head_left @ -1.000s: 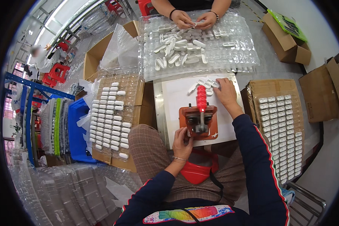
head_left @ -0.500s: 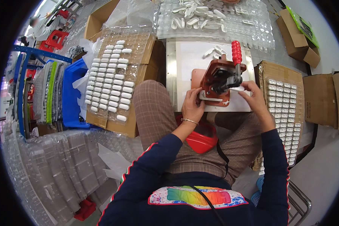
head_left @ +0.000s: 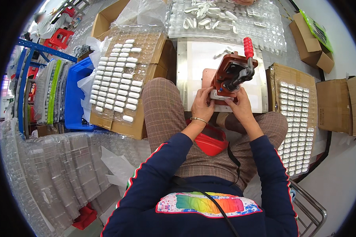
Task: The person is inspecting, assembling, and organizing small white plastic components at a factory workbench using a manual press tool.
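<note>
A brown-red hand press (head_left: 228, 63) with an upright red ribbed handle (head_left: 248, 47) stands on a white board in front of me. At its near edge lies a white oblong plastic part (head_left: 216, 95). My left hand (head_left: 202, 105) pinches the left end of this part. My right hand (head_left: 241, 105) closes on its right end, thumb in front and fingers behind, beside the press. The fingertips and press head hide some of the part. A few loose white pieces (head_left: 224, 52) lie behind the press.
On the left, a clear blister tray (head_left: 144, 43) with rows of white oblong pieces rests on a carton. Another filled tray (head_left: 296, 130) lies right. Loose white pieces (head_left: 203, 12) are heaped on clear trays at the back. A red container (head_left: 210, 143) sits between my legs.
My right hand has moved left and toward me, bringing its white piece from the press's right side to the near edge. My left hand stays at the press; my right knee has shifted.
</note>
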`<state>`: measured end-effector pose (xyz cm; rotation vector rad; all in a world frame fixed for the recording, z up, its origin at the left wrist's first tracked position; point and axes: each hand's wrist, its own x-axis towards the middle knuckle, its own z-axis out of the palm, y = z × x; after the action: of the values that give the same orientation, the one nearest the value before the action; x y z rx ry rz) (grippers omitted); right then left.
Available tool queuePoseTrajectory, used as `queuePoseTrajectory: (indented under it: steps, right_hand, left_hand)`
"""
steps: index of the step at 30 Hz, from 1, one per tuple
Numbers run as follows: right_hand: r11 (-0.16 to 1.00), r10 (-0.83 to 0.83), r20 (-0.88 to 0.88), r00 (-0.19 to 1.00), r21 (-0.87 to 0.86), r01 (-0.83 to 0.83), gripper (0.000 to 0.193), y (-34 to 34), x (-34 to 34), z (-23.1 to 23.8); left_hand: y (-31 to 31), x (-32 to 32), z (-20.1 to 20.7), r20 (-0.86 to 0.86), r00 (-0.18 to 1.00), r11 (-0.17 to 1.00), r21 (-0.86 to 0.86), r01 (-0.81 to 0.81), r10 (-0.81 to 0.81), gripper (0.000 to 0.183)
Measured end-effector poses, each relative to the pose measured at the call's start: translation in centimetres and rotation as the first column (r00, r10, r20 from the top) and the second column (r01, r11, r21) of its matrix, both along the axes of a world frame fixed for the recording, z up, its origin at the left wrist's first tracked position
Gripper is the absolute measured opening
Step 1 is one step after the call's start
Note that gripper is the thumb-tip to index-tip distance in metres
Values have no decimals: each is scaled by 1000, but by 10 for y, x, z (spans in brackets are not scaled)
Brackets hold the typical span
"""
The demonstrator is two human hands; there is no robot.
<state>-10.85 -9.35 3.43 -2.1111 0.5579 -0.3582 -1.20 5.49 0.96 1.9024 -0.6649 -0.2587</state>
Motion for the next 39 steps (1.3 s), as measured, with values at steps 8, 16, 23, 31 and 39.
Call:
queuePoseTrajectory:
  steps: [8, 16, 23, 31, 39]
  right_hand:
    - [996, -19, 109, 994, 86, 9, 42, -6, -22, 0]
    - [807, -147, 342, 928, 584, -88, 42, -70, 55, 142]
    - [887, 94, 421, 902, 376, -268, 33, -32, 87, 229]
    - [947, 319, 349, 881, -134, -290, 21, 37, 20, 211]
    - [718, 501, 402, 766, -688, -109, 30, 48, 21, 136]
  left_hand:
    - [-1, 2, -2, -4, 1000, 1000, 11, -23, 23, 47]
    - [-2, 2, -2, -6, 1000, 1000, 8, -14, 14, 47]
    - [-1, 1, -3, -48, 999, 1000, 10, -7, 7, 45]
    - [-1, 1, 6, -4, 999, 999, -5, -35, 35, 46]
    - [3, -2, 3, 63, 998, 999, 28, -25, 23, 40]
